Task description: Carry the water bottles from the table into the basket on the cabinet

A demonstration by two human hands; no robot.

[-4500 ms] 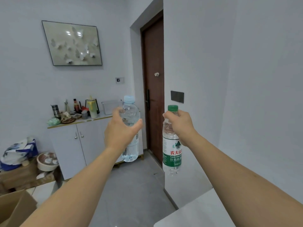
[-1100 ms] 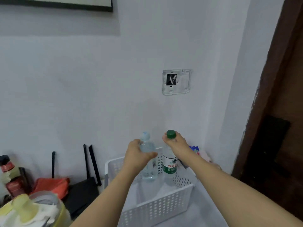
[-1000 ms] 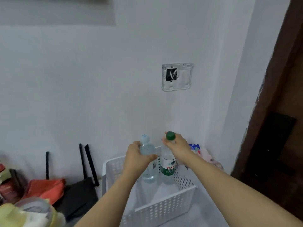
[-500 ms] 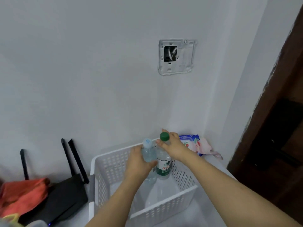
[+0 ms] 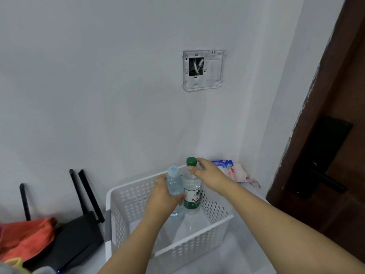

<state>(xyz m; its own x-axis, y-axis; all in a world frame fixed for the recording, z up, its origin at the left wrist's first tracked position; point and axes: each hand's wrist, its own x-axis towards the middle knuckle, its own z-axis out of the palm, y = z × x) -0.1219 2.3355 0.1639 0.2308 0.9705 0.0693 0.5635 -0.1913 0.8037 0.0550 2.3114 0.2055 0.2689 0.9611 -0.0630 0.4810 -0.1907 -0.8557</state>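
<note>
A white perforated basket [image 5: 195, 242] stands on the cabinet top against the wall. Two clear water bottles stand upright inside it at the back. My left hand [image 5: 162, 198] is wrapped around the body of the blue-capped bottle [image 5: 173, 182]. My right hand [image 5: 209, 176] grips the neck of the green-capped bottle [image 5: 192, 194], just under its cap; that bottle has a green and white label. The bottoms of both bottles sit at or near the basket floor, side by side and touching.
A black router [image 5: 75, 234] with upright antennas and an orange cloth [image 5: 25, 238] lie left of the basket. A colourful packet [image 5: 231, 171] lies behind the basket on the right. A dark brown door [image 5: 325, 135] with a black handle is at the right.
I walked from the room to the cabinet carrying both bottles. Over the last second both hands lowered the bottles into the basket, and the view tilted down toward it.
</note>
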